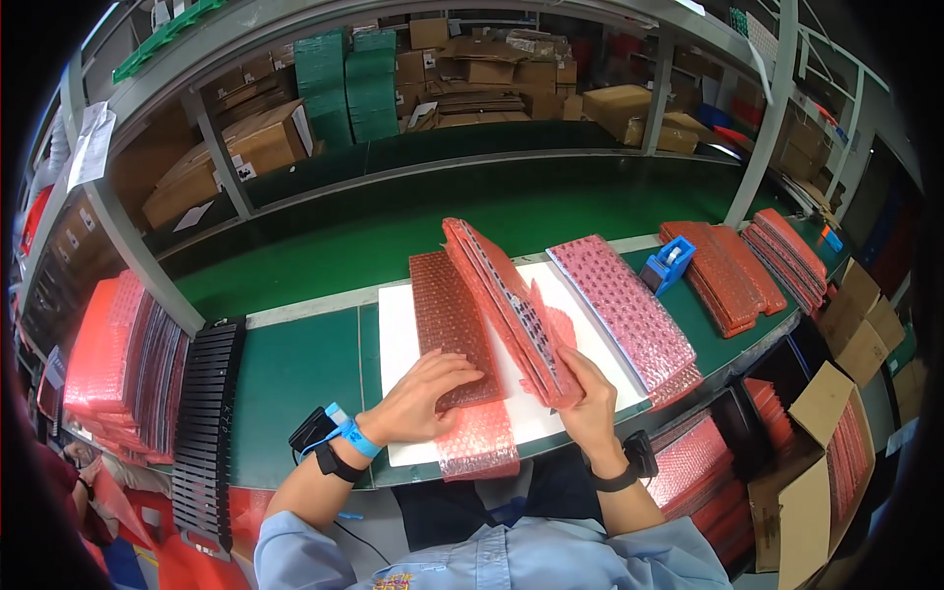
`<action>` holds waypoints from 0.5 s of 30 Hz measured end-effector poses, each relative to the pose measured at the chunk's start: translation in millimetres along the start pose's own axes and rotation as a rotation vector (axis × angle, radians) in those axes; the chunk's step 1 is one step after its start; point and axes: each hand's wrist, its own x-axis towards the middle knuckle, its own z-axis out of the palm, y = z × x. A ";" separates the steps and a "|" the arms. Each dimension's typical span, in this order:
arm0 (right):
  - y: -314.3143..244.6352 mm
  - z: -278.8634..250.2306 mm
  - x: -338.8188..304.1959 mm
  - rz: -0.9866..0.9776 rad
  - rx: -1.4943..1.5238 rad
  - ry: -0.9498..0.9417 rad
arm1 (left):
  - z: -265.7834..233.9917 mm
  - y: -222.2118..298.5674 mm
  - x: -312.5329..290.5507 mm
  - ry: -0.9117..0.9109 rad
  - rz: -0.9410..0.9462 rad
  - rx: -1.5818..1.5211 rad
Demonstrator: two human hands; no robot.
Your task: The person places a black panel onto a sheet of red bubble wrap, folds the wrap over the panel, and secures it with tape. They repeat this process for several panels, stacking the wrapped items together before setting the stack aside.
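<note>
My right hand [590, 401] grips the lower end of a flat panel in a red bubble-wrap sleeve [516, 317], which is tilted up on its edge. Loose pink film flares out along the sleeve's right side. My left hand [423, 395] lies with fingers stretched over a second red bubble-wrapped panel [447, 305]. A pink flap of bubble wrap [479, 440] sticks out below that panel, past the table edge. Both pieces are over a white board [398, 339]. To their right, a lighter pink bubble-wrapped panel [624, 315] lies flat.
A blue tape dispenser [669, 264] stands right of the pink panel. Beyond it lie stacks of red wrapped panels [723, 275]. On the left are a black slotted rack [205, 423] and a pink wrapped stack [123, 364]. An open carton [811, 482] stands at lower right; a green conveyor [393, 236] runs behind.
</note>
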 end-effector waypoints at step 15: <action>-5.0 -0.8 -2.0 -0.048 -0.056 -0.076 | -3.2 0.5 -1.8 -0.010 -0.008 0.016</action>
